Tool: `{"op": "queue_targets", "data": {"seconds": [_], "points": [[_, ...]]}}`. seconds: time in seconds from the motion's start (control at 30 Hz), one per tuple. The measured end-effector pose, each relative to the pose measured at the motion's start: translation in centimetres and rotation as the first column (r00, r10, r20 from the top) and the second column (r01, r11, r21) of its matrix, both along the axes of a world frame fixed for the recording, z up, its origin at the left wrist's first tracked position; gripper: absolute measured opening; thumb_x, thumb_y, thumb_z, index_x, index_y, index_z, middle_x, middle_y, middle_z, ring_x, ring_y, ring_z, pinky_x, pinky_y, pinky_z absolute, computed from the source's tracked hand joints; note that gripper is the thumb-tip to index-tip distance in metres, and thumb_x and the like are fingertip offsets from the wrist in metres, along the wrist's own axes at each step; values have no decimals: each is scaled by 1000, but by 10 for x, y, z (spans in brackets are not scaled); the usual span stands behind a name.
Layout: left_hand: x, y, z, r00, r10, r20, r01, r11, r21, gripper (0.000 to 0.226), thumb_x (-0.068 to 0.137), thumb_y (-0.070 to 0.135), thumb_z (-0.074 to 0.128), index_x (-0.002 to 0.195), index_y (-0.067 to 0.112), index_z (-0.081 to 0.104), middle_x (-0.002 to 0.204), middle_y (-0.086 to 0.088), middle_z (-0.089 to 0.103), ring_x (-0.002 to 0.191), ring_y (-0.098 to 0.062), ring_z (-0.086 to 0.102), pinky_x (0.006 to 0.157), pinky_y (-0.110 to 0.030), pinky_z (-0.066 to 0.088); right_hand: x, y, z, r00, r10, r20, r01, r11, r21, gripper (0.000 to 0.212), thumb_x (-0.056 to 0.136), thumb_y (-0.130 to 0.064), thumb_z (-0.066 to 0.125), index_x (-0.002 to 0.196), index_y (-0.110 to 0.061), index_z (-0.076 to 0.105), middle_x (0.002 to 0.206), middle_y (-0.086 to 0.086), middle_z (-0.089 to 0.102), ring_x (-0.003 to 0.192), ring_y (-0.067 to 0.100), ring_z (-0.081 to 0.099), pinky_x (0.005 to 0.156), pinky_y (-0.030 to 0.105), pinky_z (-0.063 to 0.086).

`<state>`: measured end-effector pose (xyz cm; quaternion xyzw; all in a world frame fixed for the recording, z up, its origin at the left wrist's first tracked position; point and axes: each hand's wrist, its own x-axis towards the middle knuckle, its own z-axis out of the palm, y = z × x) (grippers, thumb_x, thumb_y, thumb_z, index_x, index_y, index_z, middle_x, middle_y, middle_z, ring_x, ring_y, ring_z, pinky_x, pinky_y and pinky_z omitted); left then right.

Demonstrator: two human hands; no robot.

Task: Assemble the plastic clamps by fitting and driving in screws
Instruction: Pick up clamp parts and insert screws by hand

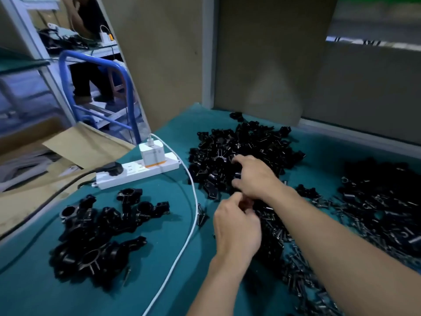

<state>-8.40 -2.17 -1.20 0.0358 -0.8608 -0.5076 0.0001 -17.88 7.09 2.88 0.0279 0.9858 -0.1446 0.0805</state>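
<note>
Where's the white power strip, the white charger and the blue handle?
white power strip (pixel 134 171), head view, on its top face by the sockets.
white charger (pixel 151 155), head view, on its front face.
blue handle (pixel 91 56), head view, on the tube's top bar.

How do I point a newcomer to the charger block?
On the teal bench, find the long white plastic power strip near its left edge. The white boxy charger stands plugged into it; unlike the black plug beside it, it has an orange band and a white cable.
</note>
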Motion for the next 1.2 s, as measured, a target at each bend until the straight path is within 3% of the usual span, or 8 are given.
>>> {"op": "queue_targets", "data": {"seconds": [0.13, 0.3, 0.4, 0.5, 0.7, 0.87, 1.03, 1.2], "points": [[-12, -8, -8, 998, -59, -12, 58, 994, -88, 21, 90, 10, 56, 88, 29, 65, 97, 7, 66, 89, -15, 60, 80, -31, 49, -3, 3, -16, 988, -35, -150, 30, 999, -31, 32, 93, 1, 50, 112, -22, 61, 112, 7, 57, 85, 29, 60, 69, 37, 45], [-10, -5, -3, 994, -39, -104, 33, 998, -61, 24, 92, 9, 60, 91, 32, 67, 96, 11, 63, 84, -10, 59, 75, -27, 47, 28, 16, 9, 854, -306, -420, 205, 941, -269, 33, 100, -10, 51, 97, -37, 70, 72, -9, 68, 59, 12, 61, 56, 28, 48], [4, -7, 5, 943, 4, -334, 19, 998, 66, 36, 89, 18, 68, 118, 38, 65, 107, 19, 64, 98, -1, 59, 90, -24, 48, 68, 30, 31, 799, -508, -323, 170, 705, -689, 28, 99, -12, 62, 91, -38, 70, 79, -13, 75, 63, 6, 69, 55, 18, 51], [24, -5, 12, 902, -181, -391, 217, 975, 51, 60, 83, 41, 65, 140, 47, 47, 123, 24, 62, 108, 0, 59, 87, -17, 46, 129, 39, 32, 829, -529, -183, 124, 492, -862, 28, 91, -5, 73, 92, -33, 69, 81, -3, 79, 66, 21, 74, 65, 37, 58], [46, 14, 9, 763, -558, -325, 604, 796, 52, 48, 80, 41, 71, 125, 53, 59, 125, 29, 63, 115, 1, 63, 94, -21, 50, 210, 61, 1, 790, -604, -106, 48, 234, -971, 48, 92, 19, 56, 93, -25, 76, 87, 9, 79, 79, 19, 75, 70, 25, 58], [39, 27, 6, 812, -492, -315, 561, 806, 188, 23, 79, 26, 86, 93, 41, 77, 88, 19, 77, 84, -2, 73, 73, -14, 54, 232, 69, -18, 780, -617, -104, 12, 181, -983, 42, 92, 17, 62, 97, -21, 79, 99, 11, 79, 87, 26, 76, 70, 29, 61], [34, 21, 3, 835, -443, -325, 515, 838, 181, 42, 76, 4, 88, 89, 43, 82, 94, 18, 77, 90, -4, 73, 78, -17, 55, 239, 61, -30, 788, -615, -29, 8, 57, -998, 22, 91, 5, 71, 110, -8, 71, 83, 16, 76, 76, 30, 76, 67, 30, 61], [41, 20, 2, 810, -497, -312, 560, 813, 160, 27, 85, 14, 81, 98, 37, 83, 94, 18, 79, 92, -5, 74, 82, -24, 58, 241, 59, -29, 729, -677, -100, -20, 125, -992, 22, 87, 1, 78, 105, -10, 75, 75, 16, 75, 64, 26, 73, 61, 28, 59]]}}
